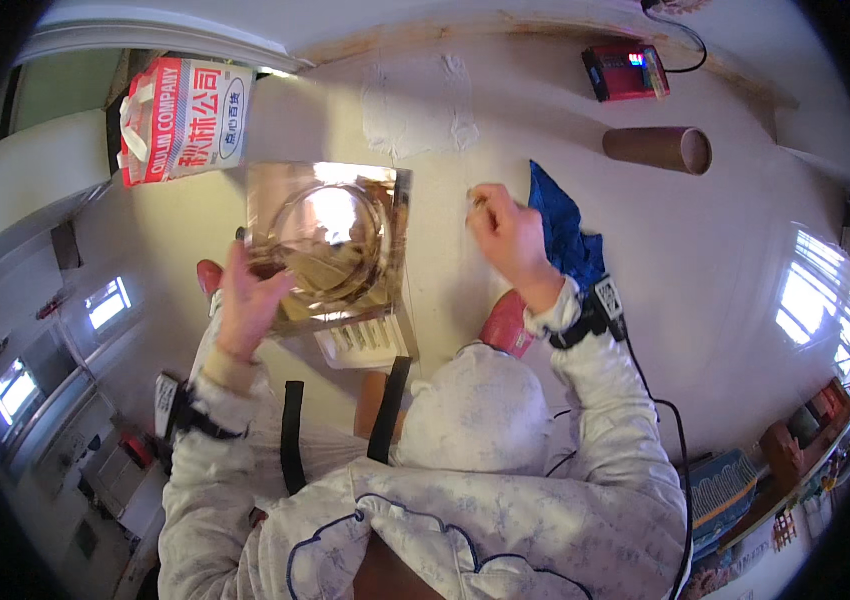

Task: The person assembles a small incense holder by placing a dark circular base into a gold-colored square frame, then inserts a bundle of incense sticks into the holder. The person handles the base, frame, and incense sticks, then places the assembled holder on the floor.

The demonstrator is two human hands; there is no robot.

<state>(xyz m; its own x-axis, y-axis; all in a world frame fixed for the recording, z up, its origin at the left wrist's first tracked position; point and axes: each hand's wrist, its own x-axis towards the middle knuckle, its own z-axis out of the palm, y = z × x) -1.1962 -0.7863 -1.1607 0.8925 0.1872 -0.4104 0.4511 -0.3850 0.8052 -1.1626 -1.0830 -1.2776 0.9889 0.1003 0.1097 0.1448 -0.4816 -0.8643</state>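
Observation:
A shiny, mirror-like square metal panel (pixel 390 250) with a round raised ring in its middle is in front of me, left of centre. My left hand (pixel 253 300) grips its left edge, thumb over the face and fingers along the side. To the right of the panel, my right hand (pixel 513 240) is raised with its fingers curled into a pinch. Whatever its fingertips hold is too small to name. A crumpled dark blue cloth-like piece (pixel 567 225) lies just beyond my right wrist. Under the panel's near edge a white slatted piece (pixel 370 342) shows partly.
A red and white paper bag (pixel 185 120) stands at the far left. On the far right are a brown cylinder (pixel 650 148) lying down and a red device (pixel 625 72) with a lit display and a cord. A pale, flat crumpled sheet (pixel 415 105) lies beyond the panel.

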